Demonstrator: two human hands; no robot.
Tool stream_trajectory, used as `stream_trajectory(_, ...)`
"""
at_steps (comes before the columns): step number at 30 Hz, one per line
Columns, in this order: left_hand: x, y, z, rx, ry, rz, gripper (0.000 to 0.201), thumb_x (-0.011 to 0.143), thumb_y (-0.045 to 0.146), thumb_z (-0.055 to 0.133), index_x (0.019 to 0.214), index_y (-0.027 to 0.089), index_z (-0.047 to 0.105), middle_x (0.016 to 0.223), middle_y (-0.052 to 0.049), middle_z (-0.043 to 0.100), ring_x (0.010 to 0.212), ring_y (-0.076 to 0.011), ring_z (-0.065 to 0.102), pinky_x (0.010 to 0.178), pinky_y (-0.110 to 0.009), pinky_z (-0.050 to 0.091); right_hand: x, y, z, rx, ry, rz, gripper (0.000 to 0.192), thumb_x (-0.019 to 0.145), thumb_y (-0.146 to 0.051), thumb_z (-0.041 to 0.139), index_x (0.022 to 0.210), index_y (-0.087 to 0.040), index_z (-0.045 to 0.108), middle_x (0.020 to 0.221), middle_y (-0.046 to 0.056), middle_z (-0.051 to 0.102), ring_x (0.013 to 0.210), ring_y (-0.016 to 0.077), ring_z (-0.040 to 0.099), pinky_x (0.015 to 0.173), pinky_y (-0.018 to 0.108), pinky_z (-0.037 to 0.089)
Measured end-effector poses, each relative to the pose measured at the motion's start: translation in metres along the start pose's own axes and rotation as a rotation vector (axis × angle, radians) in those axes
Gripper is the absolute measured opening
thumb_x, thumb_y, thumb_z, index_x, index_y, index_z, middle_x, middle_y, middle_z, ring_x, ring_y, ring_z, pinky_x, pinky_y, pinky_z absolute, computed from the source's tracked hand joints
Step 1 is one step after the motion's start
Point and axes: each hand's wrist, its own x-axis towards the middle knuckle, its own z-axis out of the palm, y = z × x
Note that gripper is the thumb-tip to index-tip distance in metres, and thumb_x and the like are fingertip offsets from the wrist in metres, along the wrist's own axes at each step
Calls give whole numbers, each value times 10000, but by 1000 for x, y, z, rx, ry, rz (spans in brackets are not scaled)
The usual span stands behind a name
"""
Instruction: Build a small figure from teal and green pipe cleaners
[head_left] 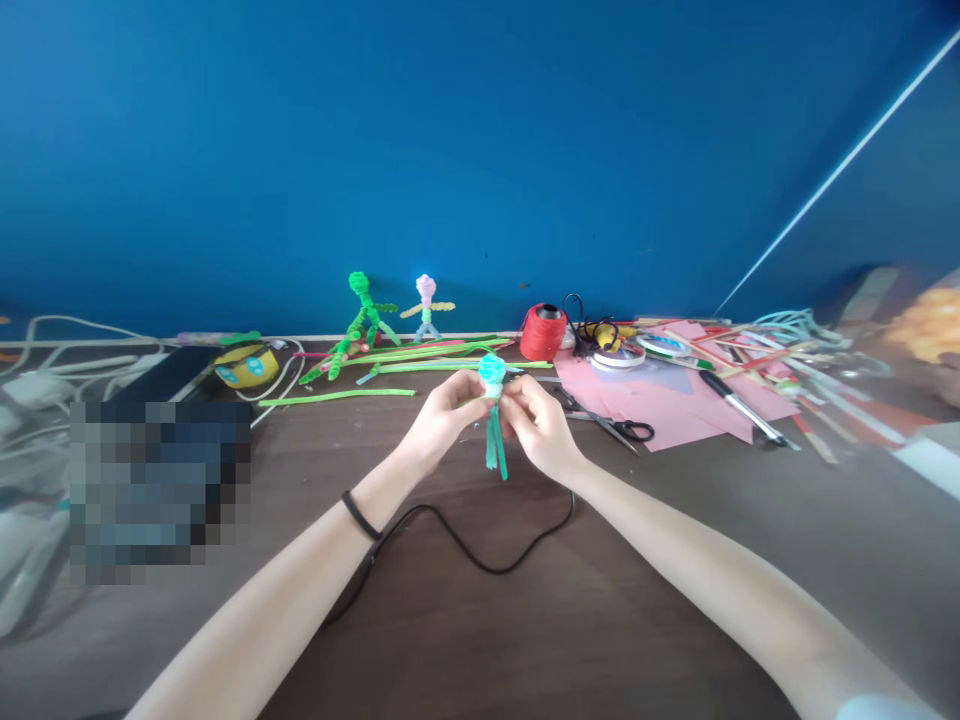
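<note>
Between my two hands is a small pipe cleaner figure point(492, 370) with a round turquoise head, a paler band below it and loose teal strands hanging down. My left hand point(454, 412) pinches it from the left, just under the head. From the right, the thumb and fingers of my right hand point(536, 420) are closed on it at the same height. My fingertips hide part of its middle. Behind it, a green pipe cleaner figure point(363, 310) and a pink-headed figure point(426, 292) stand against the blue wall.
Green pipe cleaners point(420, 355) lie along the wall. To the right are a red thread spool point(543, 334), scissors point(611, 425), pink paper point(675, 420) and a marker point(739, 405). A black cord point(487, 570) curves across the near table. A yellow pouch point(247, 368) lies left.
</note>
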Motion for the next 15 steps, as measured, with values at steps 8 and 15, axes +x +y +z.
stream_trajectory(8, -1, 2, 1, 10, 12, -4, 160, 681, 256, 620, 776, 167, 528, 713, 30, 520, 681, -101, 498, 678, -238, 396, 0, -1, 0, 1, -4, 10, 122, 865, -288, 438, 788, -194, 440, 512, -52, 454, 452, 95, 456, 461, 219, 358)
stream_trajectory(15, -1, 2, 2, 1, 0, -12, 163, 686, 253, 620, 787, 166, 527, 724, 31, 527, 698, -101, 510, 695, -239, 400, 0, -3, 0, -3, -3, 10, 126, 861, -286, 438, 775, -193, 436, 509, -52, 448, 449, 94, 452, 456, 217, 354)
